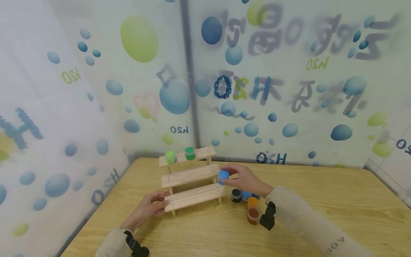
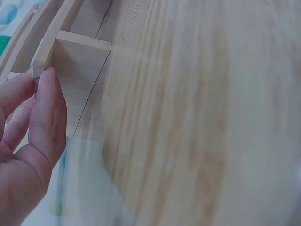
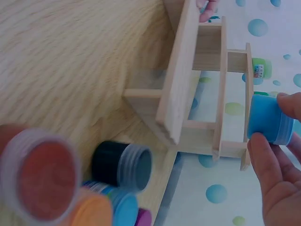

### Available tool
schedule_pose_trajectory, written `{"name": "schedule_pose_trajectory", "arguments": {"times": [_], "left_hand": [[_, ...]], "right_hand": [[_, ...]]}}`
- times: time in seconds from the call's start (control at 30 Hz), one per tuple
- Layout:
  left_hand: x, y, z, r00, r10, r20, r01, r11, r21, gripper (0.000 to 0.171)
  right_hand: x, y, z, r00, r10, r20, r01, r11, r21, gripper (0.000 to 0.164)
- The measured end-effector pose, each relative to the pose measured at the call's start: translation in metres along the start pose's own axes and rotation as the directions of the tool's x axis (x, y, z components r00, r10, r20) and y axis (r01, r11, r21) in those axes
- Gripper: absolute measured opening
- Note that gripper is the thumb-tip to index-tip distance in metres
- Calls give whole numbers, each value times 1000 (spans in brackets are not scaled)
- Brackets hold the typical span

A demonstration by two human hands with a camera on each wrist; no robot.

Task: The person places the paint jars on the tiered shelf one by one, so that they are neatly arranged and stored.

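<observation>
A three-step wooden display shelf (image 1: 192, 174) stands on the table. My left hand (image 1: 151, 207) pinches the left end of its lowest board between thumb and fingers, as the left wrist view shows. My right hand (image 1: 245, 179) grips a blue paint jar (image 3: 268, 120) near the right end of the middle step, held above the table; whether it touches the wood I cannot tell. On the top step sit a light green jar (image 1: 170, 157) and a dark green jar (image 1: 189, 153).
Right of the shelf, below my right hand, several jars stand close together: a black jar (image 1: 236, 195), a blue jar (image 1: 246, 196), an orange jar (image 1: 252, 202) and a brown-red jar (image 1: 253, 216). A printed curtain (image 1: 289, 107) hangs behind the table (image 1: 205, 235).
</observation>
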State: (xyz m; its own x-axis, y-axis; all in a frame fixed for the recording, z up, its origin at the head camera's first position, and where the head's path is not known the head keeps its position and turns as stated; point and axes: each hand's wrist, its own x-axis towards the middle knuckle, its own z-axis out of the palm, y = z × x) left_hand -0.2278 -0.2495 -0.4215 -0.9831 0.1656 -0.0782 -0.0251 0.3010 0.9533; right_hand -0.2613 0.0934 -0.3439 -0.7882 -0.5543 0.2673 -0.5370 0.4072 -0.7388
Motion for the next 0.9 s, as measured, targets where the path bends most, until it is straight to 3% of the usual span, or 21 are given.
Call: {"name": "schedule_pose_trajectory", "arguments": {"times": [0.5,0.9], "left_hand": [[0,-1,1,1000,-1,-13,1,1000,-7,43],[0,-1,1,1000,10,1,-10,1000,-7,42]], "right_hand": [[52,-12,15,996,-25,-83,24,1000,-2,41],[86,-10,15,985,64,-158,-63,998,12,39]]}}
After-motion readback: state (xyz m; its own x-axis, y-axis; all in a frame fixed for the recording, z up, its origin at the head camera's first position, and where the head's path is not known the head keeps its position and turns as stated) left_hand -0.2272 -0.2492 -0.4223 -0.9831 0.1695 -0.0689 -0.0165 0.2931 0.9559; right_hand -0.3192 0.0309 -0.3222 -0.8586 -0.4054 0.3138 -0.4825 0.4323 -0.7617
